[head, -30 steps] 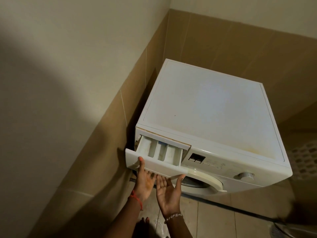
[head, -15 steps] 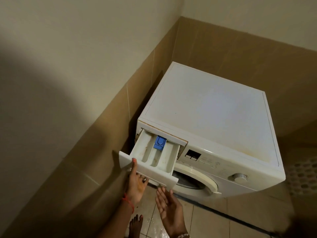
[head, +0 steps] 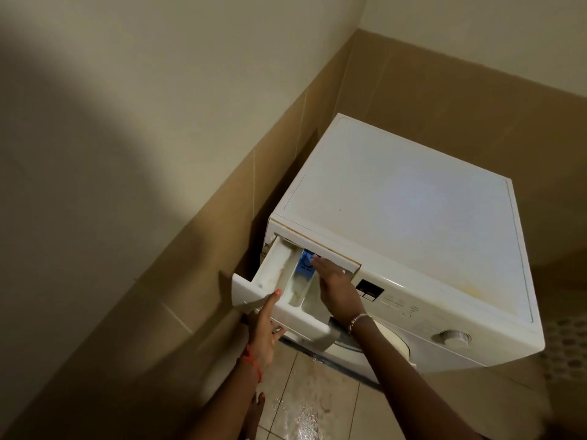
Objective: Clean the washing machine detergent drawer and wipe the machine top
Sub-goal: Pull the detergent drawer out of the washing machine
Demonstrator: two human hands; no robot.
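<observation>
While the left hand (head: 265,331) grips the open drawer (head: 276,276) by its front, the right hand (head: 336,290), fingers straight, touches its blue tab (head: 303,268).

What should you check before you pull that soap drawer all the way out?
1. The drawer is slid well out: ok.
2. The left hand grips the drawer front: ok.
3. The right hand reaches the blue tab: ok.
4. The blue tab is pressed down: cannot tell.
5. The floor below is dry: not ok, wet patch.
6. The drawer is clean inside: not ok, stained.
</observation>
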